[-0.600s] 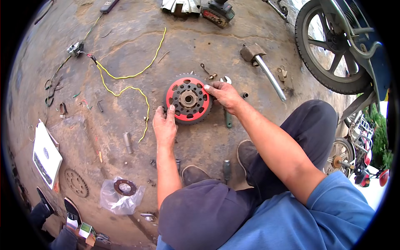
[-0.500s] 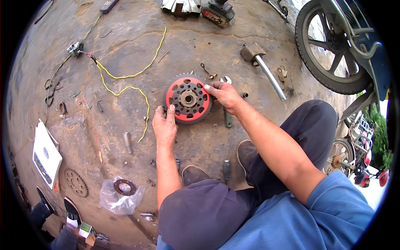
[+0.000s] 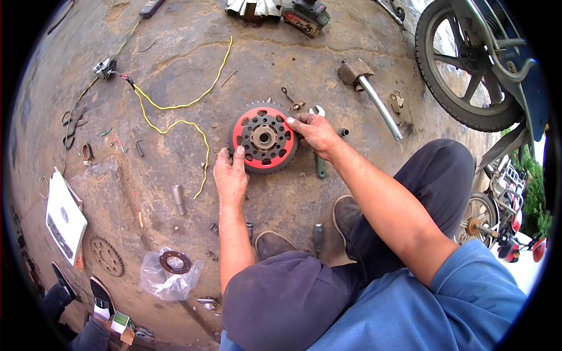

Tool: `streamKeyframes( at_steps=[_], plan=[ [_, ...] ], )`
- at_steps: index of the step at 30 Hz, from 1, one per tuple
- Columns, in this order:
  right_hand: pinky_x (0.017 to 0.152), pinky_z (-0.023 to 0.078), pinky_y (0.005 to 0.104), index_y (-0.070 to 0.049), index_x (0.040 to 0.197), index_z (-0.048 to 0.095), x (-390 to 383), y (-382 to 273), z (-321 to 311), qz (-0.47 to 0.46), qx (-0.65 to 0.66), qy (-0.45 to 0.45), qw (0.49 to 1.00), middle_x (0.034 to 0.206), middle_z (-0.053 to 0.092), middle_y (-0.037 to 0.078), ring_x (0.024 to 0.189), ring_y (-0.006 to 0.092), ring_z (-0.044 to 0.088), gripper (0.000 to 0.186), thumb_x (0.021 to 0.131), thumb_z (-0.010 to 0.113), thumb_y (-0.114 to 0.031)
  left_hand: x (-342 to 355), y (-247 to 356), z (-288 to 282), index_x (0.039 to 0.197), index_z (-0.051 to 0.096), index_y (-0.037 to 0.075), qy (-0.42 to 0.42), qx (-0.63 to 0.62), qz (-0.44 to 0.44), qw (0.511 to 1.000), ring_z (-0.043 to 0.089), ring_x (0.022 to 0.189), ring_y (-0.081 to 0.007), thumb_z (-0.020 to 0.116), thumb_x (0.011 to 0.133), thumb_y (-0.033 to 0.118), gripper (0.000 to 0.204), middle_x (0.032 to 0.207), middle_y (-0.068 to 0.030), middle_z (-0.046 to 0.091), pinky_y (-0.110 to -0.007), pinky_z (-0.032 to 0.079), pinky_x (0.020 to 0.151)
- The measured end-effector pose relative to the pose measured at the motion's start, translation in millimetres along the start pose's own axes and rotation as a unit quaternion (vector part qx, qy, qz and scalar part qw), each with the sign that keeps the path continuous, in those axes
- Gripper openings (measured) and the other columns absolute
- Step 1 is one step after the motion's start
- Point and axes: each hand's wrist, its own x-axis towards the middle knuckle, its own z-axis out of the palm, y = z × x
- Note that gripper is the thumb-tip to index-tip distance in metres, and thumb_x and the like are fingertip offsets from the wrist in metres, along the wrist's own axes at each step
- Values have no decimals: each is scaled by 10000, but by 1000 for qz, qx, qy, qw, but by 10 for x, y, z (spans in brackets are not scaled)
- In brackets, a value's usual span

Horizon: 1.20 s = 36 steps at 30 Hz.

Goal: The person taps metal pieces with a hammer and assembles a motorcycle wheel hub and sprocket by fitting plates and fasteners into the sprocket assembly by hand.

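Note:
A round toothed wheel part [image 3: 264, 138] has a red ring on its face, a black centre pierced by holes and a metal hub with a bore. It is held between both hands, low over the ground. My left hand [image 3: 231, 175] is closed on its lower left rim, thumb on the red face. At the upper right edge, my right hand [image 3: 314, 134] grips it with the thumb on top and the fingers mostly hidden behind. A green-handled wrench [image 3: 320, 167] lies just below the right hand, partly covered by it.
A hammer [image 3: 372, 96] lies to the right, below a motorcycle wheel [image 3: 462, 58]. Yellow wires [image 3: 181, 107] run across the left. A cordless power tool [image 3: 307, 20] stands at the far side. A dark ring [image 3: 175, 262] rests on a plastic bag near another person's shoes [image 3: 100, 293].
Both hands keep their hold on the wheel part. It has tilted very slightly, its far edge teeth showing a little more.

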Motion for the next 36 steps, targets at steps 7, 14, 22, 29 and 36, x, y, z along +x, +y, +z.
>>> streamKeyframes(
  at_steps=[7, 14, 22, 29, 36],
  plan=[
    [837, 509, 319, -72, 1204, 726, -1, 10, -9, -1, 11, -5, 1000, 1070, 735, 5, 959, 105, 648, 403, 1003, 733, -421, -50, 88, 31, 1019, 553, 3, 4, -23, -2, 1000, 364, 533, -35, 694, 1052, 282, 315, 730, 42, 511, -256, 283, 425],
    [690, 475, 265, -31, 1203, 740, 23, 39, 10, -17, 16, 3, 1000, 978, 723, -4, 825, 78, 604, 422, 992, 746, -396, 8, -17, -20, 1126, 574, -2, -12, -19, 9, 1000, 370, 498, -34, 692, 1051, 296, 330, 738, 46, 529, -243, 275, 401],
    [861, 491, 328, -79, 1228, 729, 23, 38, 3, 0, 3, -6, 1000, 1094, 735, -2, 984, 106, 641, 406, 1002, 734, -416, 9, -13, -25, 1257, 554, -71, 1, 8, 7, 1000, 378, 509, -34, 694, 1049, 289, 438, 756, 32, 543, -242, 282, 400],
    [864, 490, 331, -78, 1254, 717, 12, -25, 85, 17, -16, -18, 1000, 1161, 721, 21, 1026, 130, 636, 417, 1004, 728, -411, -79, 100, -77, 1261, 570, -92, 3, -52, -17, 998, 535, 569, -79, 719, 1030, 283, 465, 890, -56, 673, -253, 437, 399],
    [924, 572, 459, -22, 1246, 688, -106, -538, -134, -298, -476, 168, 810, 1167, 751, 208, 1071, 348, 731, 486, 925, 774, -378, -525, 329, -1101, 1135, 665, -42, 206, 69, 66, 974, 676, 670, -124, 739, 1010, 245, 322, 825, -89, 725, -279, 511, 541]
  ],
)
